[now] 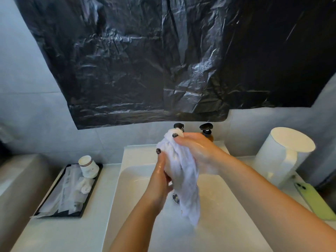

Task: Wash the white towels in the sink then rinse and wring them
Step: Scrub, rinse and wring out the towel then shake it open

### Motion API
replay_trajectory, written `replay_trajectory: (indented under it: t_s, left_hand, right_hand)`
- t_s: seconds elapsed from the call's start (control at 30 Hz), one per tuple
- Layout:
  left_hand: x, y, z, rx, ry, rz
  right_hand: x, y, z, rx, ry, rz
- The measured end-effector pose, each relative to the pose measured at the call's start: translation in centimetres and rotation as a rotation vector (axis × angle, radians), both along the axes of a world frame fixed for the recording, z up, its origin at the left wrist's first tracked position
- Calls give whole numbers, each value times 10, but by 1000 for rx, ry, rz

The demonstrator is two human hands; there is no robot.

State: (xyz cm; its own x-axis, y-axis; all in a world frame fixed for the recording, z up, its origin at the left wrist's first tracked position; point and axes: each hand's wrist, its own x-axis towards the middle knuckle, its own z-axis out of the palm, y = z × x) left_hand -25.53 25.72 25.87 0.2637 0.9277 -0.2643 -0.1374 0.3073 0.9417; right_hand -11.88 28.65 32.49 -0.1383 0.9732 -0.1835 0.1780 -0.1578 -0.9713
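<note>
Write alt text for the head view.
Both hands, left hand and right hand, grip a wet white towel above a white sink. A black tray of paper cups sits left; a white jug right.

White towel (183,171); black plastic sheet (163,57); green phone (316,202).

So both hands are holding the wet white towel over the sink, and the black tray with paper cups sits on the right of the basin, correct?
Not quite. The head view shows the black tray with stacked paper cups left of the white sink. Both the left hand and right hand do grip the wet white towel.
</note>
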Motion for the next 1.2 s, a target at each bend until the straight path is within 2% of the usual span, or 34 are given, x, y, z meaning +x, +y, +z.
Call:
replay_trajectory:
  t_s: [0.03,0.1,0.17,0.23,0.3,0.33,0.4,0.5,0.53,0.6,0.7,0.87,0.97,1.07,1.2]
  left_hand:
    - [2,4,4,30,23,2]
    - [4,15,9,147,198,63]
    - [2,24,15,292,406,195]
    - [-3,31,27,423,540,323]
    - [-9,35,37,503,621,382]
    - [-9,37,40,530,649,389]
    - [-6,38,41,576,677,395]
    - [4,36,41,531,604,427]
    - [7,35,42,488,552,426]
    - [7,36,45,394,444,386]
    - [-7,41,47,309,421,314]
    - [-32,47,50,379,738,277]
    - [-37,48,60,437,906,275]
    - [-45,51,70,392,754,390]
    - [-68,57,73,139,234,420]
  right_hand:
    - [2,2,5,90,-183,11]
    - [7,7,13,214,-483,8]
    - [16,9,25,217,-593,-44]
    - [30,9,35,196,-560,-160]
    - [44,10,41,175,-382,-315]
    - [48,8,42,151,-312,-318]
    - [45,4,34,40,-295,-163]
    - [23,-7,-4,-122,-432,30]
    - [16,-10,-18,-157,-354,15]
    - [8,-11,-41,-180,-83,-87]
    - [8,-7,-49,3,-32,-192]
    - [17,4,-13,363,-219,-342]
    - [25,10,5,407,-255,-401]
    - [44,13,19,318,-212,-532]
    - [81,10,35,33,-6,-721]
